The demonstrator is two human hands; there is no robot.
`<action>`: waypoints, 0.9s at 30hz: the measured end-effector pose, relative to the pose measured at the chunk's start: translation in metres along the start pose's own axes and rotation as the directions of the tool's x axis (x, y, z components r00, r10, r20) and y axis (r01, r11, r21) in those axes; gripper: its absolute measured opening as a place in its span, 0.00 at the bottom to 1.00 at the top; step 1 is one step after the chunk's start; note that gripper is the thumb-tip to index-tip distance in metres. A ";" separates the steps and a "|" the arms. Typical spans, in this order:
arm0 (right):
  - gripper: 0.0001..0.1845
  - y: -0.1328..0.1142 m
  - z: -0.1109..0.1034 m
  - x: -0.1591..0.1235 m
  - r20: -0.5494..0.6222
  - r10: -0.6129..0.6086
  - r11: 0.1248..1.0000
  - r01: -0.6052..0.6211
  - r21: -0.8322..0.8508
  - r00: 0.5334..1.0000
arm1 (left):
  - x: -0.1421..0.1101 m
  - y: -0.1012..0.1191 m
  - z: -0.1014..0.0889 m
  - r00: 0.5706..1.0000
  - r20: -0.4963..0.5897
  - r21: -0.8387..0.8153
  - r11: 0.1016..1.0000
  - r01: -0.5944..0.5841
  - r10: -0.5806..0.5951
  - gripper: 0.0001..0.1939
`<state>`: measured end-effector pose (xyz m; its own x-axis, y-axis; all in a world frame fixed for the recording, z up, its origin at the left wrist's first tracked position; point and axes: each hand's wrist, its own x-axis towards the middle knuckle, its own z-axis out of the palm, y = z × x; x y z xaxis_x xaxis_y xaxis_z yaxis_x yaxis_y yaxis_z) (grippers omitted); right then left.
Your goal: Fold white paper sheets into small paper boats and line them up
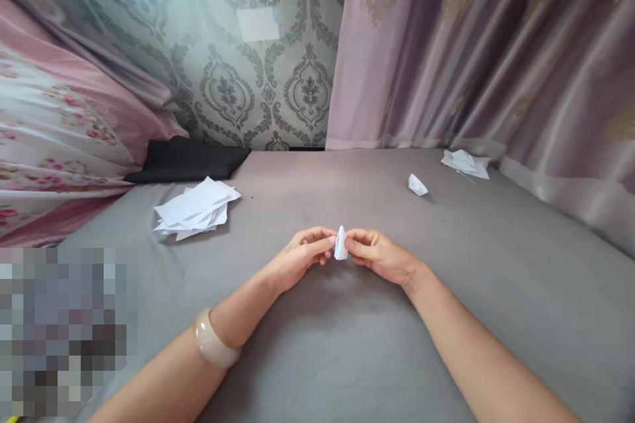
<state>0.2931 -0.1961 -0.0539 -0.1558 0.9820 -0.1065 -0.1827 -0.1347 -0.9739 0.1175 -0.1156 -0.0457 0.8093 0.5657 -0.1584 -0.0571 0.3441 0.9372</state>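
A small folded piece of white paper (340, 244) is held upright between both hands, just above a grey bedsheet (347, 344). My left hand (302, 256) pinches its left side with fingers closed. My right hand (380, 254) pinches its right side, fingers pressed together. A pale bangle (213, 342) sits on my left wrist.
A loose stack of white paper sheets (197, 209) lies at the left, near a black cloth (188, 160). A small folded paper piece (417, 185) and a crumpled paper pile (465, 163) lie at the far right. Pink curtains (496, 46) and patterned wallpaper (248, 79) stand behind.
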 end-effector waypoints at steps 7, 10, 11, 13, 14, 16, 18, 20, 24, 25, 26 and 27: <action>0.12 -0.001 -0.002 -0.002 0.057 -0.010 0.999 0.008 0.037 0.998 | -0.002 0.001 -0.004 0.991 0.119 -0.120 0.990 0.078 -0.064 0.10; 0.12 -0.001 -0.002 -0.002 0.090 -0.004 0.999 0.000 0.044 0.996 | -0.004 0.003 -0.006 0.967 0.230 -0.180 0.971 0.155 -0.112 0.12; 0.12 -0.001 -0.002 -0.002 0.093 -0.001 0.999 -0.003 0.036 0.996 | -0.005 0.004 -0.007 0.956 0.263 -0.164 0.971 0.176 -0.129 0.13; 0.13 0.000 -0.003 -0.002 0.093 0.004 1.000 -0.005 0.010 0.996 | -0.005 0.005 -0.008 0.940 0.303 -0.099 0.975 0.197 -0.159 0.15; 0.14 0.000 -0.003 -0.002 0.091 0.007 1.000 -0.007 -0.005 0.996 | -0.006 0.005 -0.008 0.937 0.305 -0.065 0.978 0.197 -0.169 0.15; 0.15 -0.001 -0.005 -0.003 0.090 0.019 0.999 -0.015 -0.043 0.996 | -0.006 0.006 -0.009 0.945 0.280 -0.020 0.983 0.183 -0.170 0.16; 0.15 -0.003 -0.006 -0.004 0.084 0.026 0.996 -0.019 -0.086 0.996 | -0.005 0.007 -0.008 0.960 0.235 0.001 0.988 0.155 -0.151 0.16; 0.16 -0.007 -0.006 -0.006 0.070 0.024 0.990 -0.013 -0.143 0.997 | -0.005 0.008 -0.008 0.974 0.188 0.020 0.992 0.124 -0.126 0.17; 0.17 -0.015 -0.004 -0.009 0.008 0.018 0.958 -0.015 -0.286 1.000 | -0.003 0.004 -0.008 0.993 0.090 0.122 0.990 0.065 -0.076 0.15; 0.18 -0.016 -0.003 -0.009 -0.013 0.016 0.951 -0.019 -0.308 1.000 | -0.002 0.003 -0.008 0.997 0.060 0.154 0.987 0.041 -0.050 0.15; 0.18 -0.016 -0.002 -0.009 -0.035 0.013 0.947 -0.024 -0.321 0.999 | -0.001 0.001 -0.008 0.999 0.031 0.178 0.984 0.012 -0.018 0.14; 0.18 -0.016 -0.001 -0.008 -0.060 0.008 0.945 -0.027 -0.326 0.998 | 0.000 0.000 -0.008 1.000 0.003 0.192 0.981 -0.017 0.017 0.14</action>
<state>0.2983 -0.2016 -0.0378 -0.0992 0.9870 -0.1265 0.1486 -0.1110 -0.9827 0.1130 -0.1097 -0.0484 0.8101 0.5690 -0.1416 0.0421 0.1843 0.9820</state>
